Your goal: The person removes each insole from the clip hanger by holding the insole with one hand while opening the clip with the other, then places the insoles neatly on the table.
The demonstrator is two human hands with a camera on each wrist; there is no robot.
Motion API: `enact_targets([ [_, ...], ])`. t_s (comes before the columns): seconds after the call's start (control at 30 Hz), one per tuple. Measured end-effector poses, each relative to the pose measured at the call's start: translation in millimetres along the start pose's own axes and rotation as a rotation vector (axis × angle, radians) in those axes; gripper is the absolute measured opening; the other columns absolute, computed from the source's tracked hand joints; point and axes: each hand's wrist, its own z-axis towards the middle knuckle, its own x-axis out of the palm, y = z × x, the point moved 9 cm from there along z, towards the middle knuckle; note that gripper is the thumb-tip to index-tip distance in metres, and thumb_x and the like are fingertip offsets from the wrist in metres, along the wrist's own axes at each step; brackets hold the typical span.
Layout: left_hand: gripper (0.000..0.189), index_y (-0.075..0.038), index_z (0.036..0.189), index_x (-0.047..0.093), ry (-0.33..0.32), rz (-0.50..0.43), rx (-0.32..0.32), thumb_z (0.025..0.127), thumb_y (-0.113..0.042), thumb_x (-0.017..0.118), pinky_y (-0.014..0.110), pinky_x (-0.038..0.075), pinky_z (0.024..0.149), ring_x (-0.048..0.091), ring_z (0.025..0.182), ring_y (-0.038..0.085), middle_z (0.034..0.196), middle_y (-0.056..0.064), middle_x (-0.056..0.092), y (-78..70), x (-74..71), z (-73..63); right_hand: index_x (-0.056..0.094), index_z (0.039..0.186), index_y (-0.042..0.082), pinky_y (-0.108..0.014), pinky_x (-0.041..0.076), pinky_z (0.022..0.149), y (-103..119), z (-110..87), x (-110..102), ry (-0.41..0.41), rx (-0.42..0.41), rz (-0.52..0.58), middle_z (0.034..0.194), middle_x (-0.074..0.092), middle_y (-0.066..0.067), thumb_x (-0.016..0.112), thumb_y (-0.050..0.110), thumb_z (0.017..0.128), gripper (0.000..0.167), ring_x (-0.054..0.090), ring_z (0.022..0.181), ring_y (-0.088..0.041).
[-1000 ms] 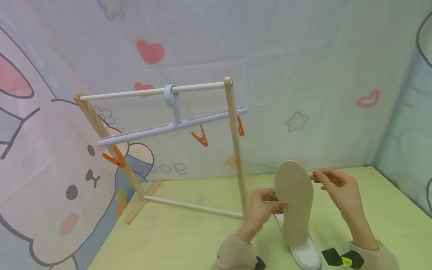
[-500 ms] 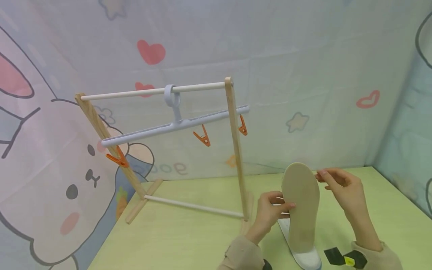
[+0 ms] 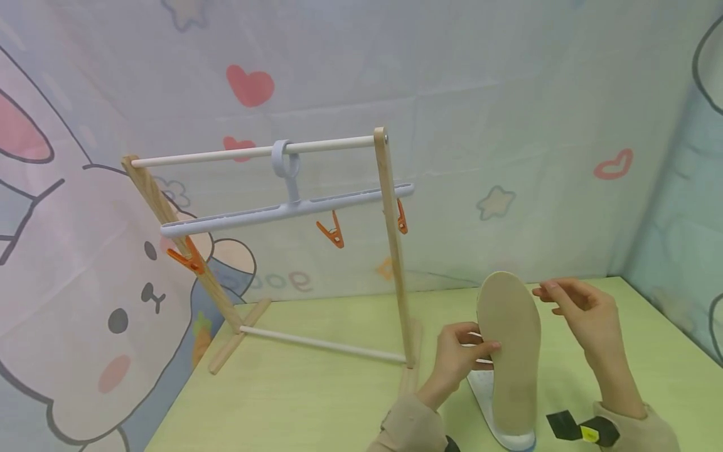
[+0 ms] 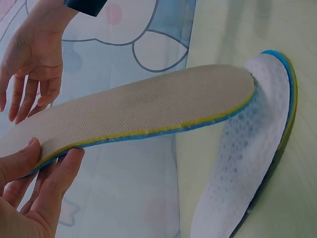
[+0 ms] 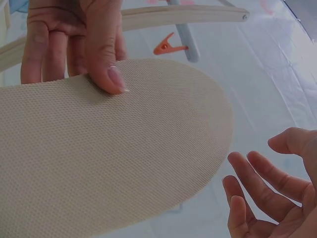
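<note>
My left hand (image 3: 459,355) pinches a beige insole (image 3: 514,351) by its left edge, thumb on the textured beige face and fingers behind. The insole stands nearly upright; the left wrist view shows its yellow and blue layered edge. A second insole (image 4: 242,144), white and dotted on top, lies flat on the table, partly behind the held one in the head view. Beside the held insole's upper right edge is my right hand (image 3: 590,314). Its fingers are loosely bent and the thumb stands apart from them, with nothing held, in the right wrist view (image 5: 277,193).
A wooden rack (image 3: 390,251) stands left on the pale green table (image 3: 316,402). From its top rod hangs a light grey hanger (image 3: 243,218) bearing orange clips, such as the middle clip (image 3: 332,232). A printed cloth (image 3: 536,125) covers the wall behind.
Both hands and the held insole have shifted a little to the right, and the insole covers more of the white one's near end. The hanger swings slightly on its rod.
</note>
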Motion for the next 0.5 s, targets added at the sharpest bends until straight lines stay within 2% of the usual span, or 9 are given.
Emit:
enact_targets([
  [0.13,0.019,0.009,0.089,0.064,-0.006,0.009,0.009,0.072,0.001,0.069,0.035,0.055,0.057,0.067,0.067,0.031,0.082,0.029,0.064,1.6,-1.6,1.4,0.064,0.095,0.006,-0.012,0.047,0.059,-0.2,0.4,-4.1,-0.013,0.008,0.021,0.078,0.064,0.028,0.055,0.016,0.088,0.015,0.060,0.073,0.007],
  [0.3,0.019,0.009,0.090,0.064,-0.038,0.010,0.011,0.072,0.004,0.067,0.035,0.055,0.057,0.066,0.069,0.037,0.080,0.028,0.063,5.6,-7.7,5.0,0.062,0.096,-0.002,-0.012,0.048,0.058,1.9,1.0,-6.7,-0.028,0.007,0.039,0.077,0.065,0.027,0.055,0.016,0.088,0.021,0.061,0.073,0.006],
  [0.5,0.017,0.007,0.090,0.064,-0.088,0.048,0.010,0.073,0.005,0.067,0.030,0.055,0.055,0.067,0.064,0.027,0.078,0.026,0.064,12.4,-14.9,8.4,0.062,0.096,-0.001,-0.012,0.047,0.057,1.7,-0.4,-9.6,-0.034,0.014,0.060,0.077,0.065,0.025,0.056,0.016,0.087,0.020,0.061,0.072,0.005],
])
